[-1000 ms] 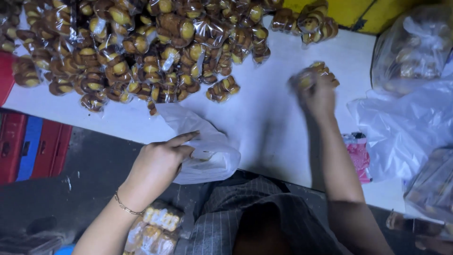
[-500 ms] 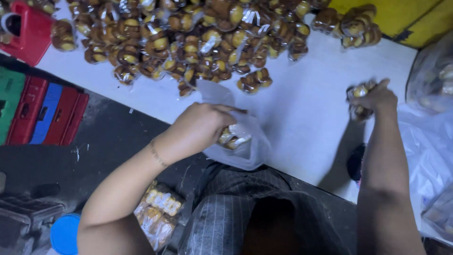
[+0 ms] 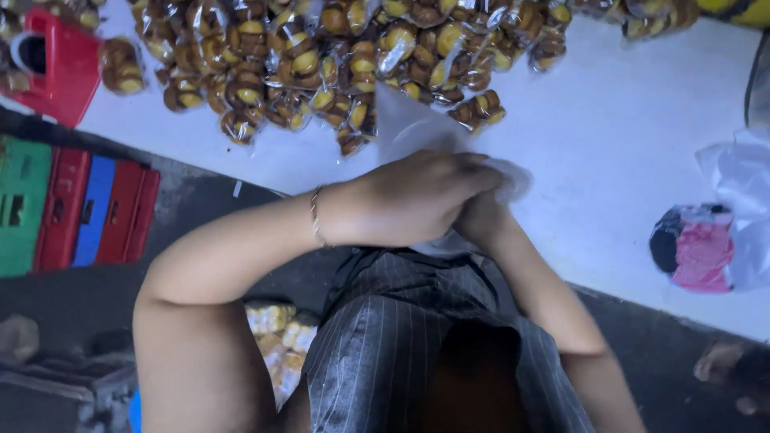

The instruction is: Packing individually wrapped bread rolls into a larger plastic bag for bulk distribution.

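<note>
The white flat tabletop [image 3: 626, 152] fills the upper right of the view, its near edge running diagonally down toward the right. Along its far side lies a broad heap of small brown-and-yellow snacks in clear wrappers [image 3: 321, 56], reaching almost to the hands. Left of the tabletop, on the floor, stand red, blue and green plastic crates [image 3: 72, 204], and a red plastic container [image 3: 60, 68] sits at the heap's left end. At the right, a crumpled pink-and-black packet [image 3: 694, 244] lies just beside loose clear plastic.

A thin translucent white plastic bag [image 3: 425, 128] lies at the near edge of the tabletop, directly under and just beyond both hands, its open part rising toward the snack heap. The left hand [image 3: 417, 196] lies across it, fingers curled and closed over the bag's upper edge, a thin bracelet at the wrist. The right hand [image 3: 481, 220] is tucked beneath the left and mostly hidden; it touches the bag, but whether it grips or merely presses cannot be told. Both are equally near the bag; the heap lies just past it, up and leftward.
</note>
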